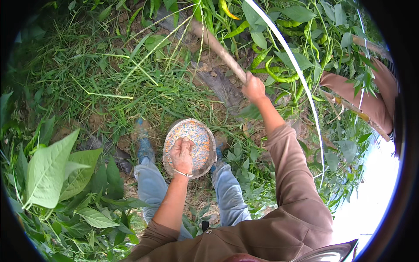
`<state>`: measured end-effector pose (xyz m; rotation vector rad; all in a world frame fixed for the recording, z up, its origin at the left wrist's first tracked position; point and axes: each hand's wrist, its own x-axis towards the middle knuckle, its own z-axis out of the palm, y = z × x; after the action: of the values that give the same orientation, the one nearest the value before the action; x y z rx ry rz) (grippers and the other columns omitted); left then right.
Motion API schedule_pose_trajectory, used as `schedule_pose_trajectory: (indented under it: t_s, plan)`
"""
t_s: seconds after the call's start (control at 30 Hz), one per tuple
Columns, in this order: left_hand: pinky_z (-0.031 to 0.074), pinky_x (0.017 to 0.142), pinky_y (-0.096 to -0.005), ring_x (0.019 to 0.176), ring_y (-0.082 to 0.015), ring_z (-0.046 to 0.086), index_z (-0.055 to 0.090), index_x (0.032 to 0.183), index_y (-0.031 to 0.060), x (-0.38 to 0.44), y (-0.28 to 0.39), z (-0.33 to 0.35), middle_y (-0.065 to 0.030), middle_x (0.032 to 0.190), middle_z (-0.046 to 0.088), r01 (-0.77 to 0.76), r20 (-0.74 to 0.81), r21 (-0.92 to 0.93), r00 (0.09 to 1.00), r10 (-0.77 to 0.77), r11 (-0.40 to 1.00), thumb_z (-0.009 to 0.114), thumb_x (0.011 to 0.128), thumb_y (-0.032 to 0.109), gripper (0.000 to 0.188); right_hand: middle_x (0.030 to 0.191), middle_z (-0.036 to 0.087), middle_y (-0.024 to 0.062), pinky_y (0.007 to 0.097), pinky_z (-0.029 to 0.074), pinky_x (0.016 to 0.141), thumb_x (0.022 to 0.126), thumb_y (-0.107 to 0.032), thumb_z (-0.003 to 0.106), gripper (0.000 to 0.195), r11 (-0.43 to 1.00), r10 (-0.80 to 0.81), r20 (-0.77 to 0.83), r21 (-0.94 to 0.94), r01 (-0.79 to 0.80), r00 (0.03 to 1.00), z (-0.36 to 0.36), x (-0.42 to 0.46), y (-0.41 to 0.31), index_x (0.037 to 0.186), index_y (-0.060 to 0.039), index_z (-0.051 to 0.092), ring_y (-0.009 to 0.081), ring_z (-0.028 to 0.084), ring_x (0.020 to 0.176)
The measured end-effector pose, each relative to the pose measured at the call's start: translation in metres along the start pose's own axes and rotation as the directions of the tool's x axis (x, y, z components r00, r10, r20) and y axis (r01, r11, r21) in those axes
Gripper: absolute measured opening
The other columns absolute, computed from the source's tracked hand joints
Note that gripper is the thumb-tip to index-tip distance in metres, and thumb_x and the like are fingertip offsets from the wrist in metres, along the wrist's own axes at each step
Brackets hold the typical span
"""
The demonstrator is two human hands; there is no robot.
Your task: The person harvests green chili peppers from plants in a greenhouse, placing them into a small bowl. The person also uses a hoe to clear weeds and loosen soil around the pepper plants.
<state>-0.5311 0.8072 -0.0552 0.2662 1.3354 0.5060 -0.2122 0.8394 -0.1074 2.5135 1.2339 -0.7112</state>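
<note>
My left hand [182,154] is curled into a fist over an oval bucket [166,165], with a bangle on its wrist. Blue, orange and pale granules [199,139] fill the bucket, seen between my lower legs. Whatever the fist may enclose, a handle or granules, is hidden. Up and to the right, my right hand [254,86] grips the near end of a wooden pole [226,55]. The pole slants away to the upper left, its far end lost among leaves. Pepper plants [294,49] with long green peppers [278,73] hang close beside this hand.
A white strip [302,75] arcs through the plants on the right. Another person's brown-clad leg [347,95] is at the right edge, near a stick [363,116]. Grass [98,75] covers the left ground; dark sheeting [221,83] crosses it. Broad leaves [49,170] rise at lower left.
</note>
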Motion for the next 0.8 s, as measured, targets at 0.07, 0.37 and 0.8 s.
schedule_pose_trajectory:
  t_s: [0.07, 0.37, 0.8]
  plan:
    - [0.032, 0.048, -0.0194, 0.052, -0.0045, 0.040, 0.056, 0.073, 0.0060, 0.000, -0.006, 0.001, 0.0030, 0.062, 0.049, 0.023, -0.001, 0.008, 1.000, -0.023, 1.000, 0.050, 0.093, 0.016, 0.023, 0.080, 0.063, 0.0216, 0.0483, 0.050, 0.071, 0.072, -0.011, 0.059, 0.026, 0.998, -0.035, 0.012, -0.043, 0.036, 0.999, 0.001, -0.009, 0.007, 0.096, -0.0049, 0.049, 0.0401, 0.062, 0.078]
    - [0.045, 0.077, -0.0366, 0.086, -0.0264, 0.056, 0.057, 0.104, 0.0007, 0.016, -0.090, -0.032, -0.0155, 0.094, 0.058, -0.185, 0.167, 0.885, 0.983, 0.080, 0.428, 0.054, 0.085, 0.014, 0.023, 0.076, 0.063, 0.0224, 0.0482, 0.050, 0.068, 0.074, -0.009, 0.059, 0.024, 0.991, -0.054, 0.006, -0.119, 0.055, 0.998, 0.011, -0.021, 0.013, 0.094, -0.0035, 0.047, 0.0394, 0.063, 0.074]
    - [0.046, 0.076, -0.0455, 0.092, -0.0318, 0.059, 0.055, 0.095, 0.0082, 0.067, -0.119, -0.041, -0.0155, 0.096, 0.061, -0.485, 0.467, 0.810, 0.873, -0.138, -0.329, 0.063, 0.078, 0.036, 0.034, 0.079, 0.063, 0.0228, 0.0479, 0.050, 0.070, 0.074, -0.005, 0.055, 0.022, 0.994, -0.110, 0.071, -0.015, 0.112, 0.991, 0.008, -0.008, 0.024, 0.095, -0.0016, 0.047, 0.0399, 0.063, 0.077]
